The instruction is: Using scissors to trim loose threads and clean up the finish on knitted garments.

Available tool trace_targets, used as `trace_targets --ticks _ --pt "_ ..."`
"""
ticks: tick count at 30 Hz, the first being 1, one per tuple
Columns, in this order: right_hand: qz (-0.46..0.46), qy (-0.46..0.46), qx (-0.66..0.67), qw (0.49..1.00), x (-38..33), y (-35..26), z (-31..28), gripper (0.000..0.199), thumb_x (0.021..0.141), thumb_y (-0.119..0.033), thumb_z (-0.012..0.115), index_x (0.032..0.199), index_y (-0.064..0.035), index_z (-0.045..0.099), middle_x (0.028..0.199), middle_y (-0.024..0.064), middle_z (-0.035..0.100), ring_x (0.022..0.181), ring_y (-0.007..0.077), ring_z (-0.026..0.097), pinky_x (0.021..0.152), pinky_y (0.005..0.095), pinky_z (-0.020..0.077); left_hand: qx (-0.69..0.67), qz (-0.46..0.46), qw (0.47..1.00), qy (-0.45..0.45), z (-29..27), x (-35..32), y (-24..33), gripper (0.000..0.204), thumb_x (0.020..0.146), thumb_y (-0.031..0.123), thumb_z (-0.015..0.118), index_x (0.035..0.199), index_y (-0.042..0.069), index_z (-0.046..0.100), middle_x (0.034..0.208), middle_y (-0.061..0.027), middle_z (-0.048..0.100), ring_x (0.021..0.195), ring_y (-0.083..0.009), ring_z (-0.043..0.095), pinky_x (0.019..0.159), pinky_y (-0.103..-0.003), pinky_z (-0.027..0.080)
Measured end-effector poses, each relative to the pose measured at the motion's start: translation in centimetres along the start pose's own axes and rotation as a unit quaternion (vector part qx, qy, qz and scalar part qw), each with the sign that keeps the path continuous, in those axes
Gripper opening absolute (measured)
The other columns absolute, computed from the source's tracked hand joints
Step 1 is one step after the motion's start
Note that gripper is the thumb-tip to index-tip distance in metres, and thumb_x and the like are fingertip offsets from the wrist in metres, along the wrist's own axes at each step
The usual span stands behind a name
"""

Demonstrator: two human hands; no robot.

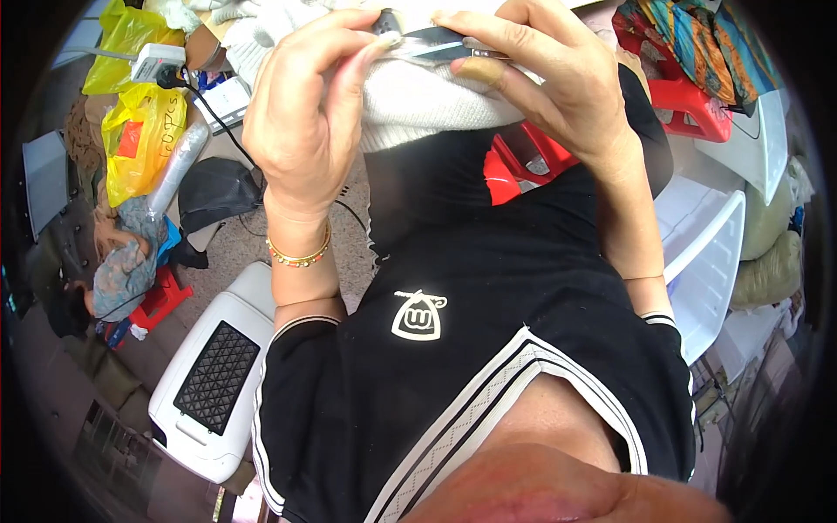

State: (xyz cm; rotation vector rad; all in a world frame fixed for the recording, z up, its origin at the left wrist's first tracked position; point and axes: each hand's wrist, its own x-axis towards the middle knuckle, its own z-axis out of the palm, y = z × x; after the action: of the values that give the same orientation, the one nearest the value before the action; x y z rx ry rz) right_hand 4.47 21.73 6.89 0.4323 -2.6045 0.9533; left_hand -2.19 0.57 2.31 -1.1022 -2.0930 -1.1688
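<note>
My right hand is closed around small thread snips, whose dark narrow blades point left toward my other hand. A tan covering wraps its thumb tip. Opposite, the fingertips of my left hand are pinched together close to the blade tips; what lies between them is too small to make out. A small dark piece shows right beside that index fingertip. Under both hands a white knitted garment lies bunched over my lap and the work surface, its ribbed edge toward me.
At left are yellow plastic bags, a white power strip with a black cord, a black bag and a white bin. A person is further left. Red stools and white plastic tubs stand right.
</note>
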Motion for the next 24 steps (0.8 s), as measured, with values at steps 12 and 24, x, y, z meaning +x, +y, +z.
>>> trace_targets --ticks 12,24 --pt "0.001 0.04 0.057 0.998 -0.8 1.1 -0.4 0.041 0.078 -0.011 0.081 0.116 -0.0039 0.07 0.075 0.0061 0.051 0.061 0.0158 0.051 0.054 0.0275 0.0398 0.037 -0.022 0.999 0.009 -1.0 -0.5 0.9 0.032 0.067 0.012 0.087 0.093 0.003 0.072 0.109 -0.0148 0.069 0.095 -0.0233 0.066 0.08 -0.03 0.054" --pt "-0.005 0.049 0.085 0.995 -1.3 0.7 0.1 0.043 0.076 -0.011 0.082 0.116 -0.0016 0.07 0.077 0.0057 0.053 0.063 0.015 0.05 0.054 0.0265 0.0386 0.099 -0.082 0.991 -0.026 -0.4 0.0 3.0 0.025 0.071 0.008 0.085 0.091 0.004 0.071 0.112 -0.0111 0.069 0.104 -0.0231 0.065 0.09 -0.033 0.05"
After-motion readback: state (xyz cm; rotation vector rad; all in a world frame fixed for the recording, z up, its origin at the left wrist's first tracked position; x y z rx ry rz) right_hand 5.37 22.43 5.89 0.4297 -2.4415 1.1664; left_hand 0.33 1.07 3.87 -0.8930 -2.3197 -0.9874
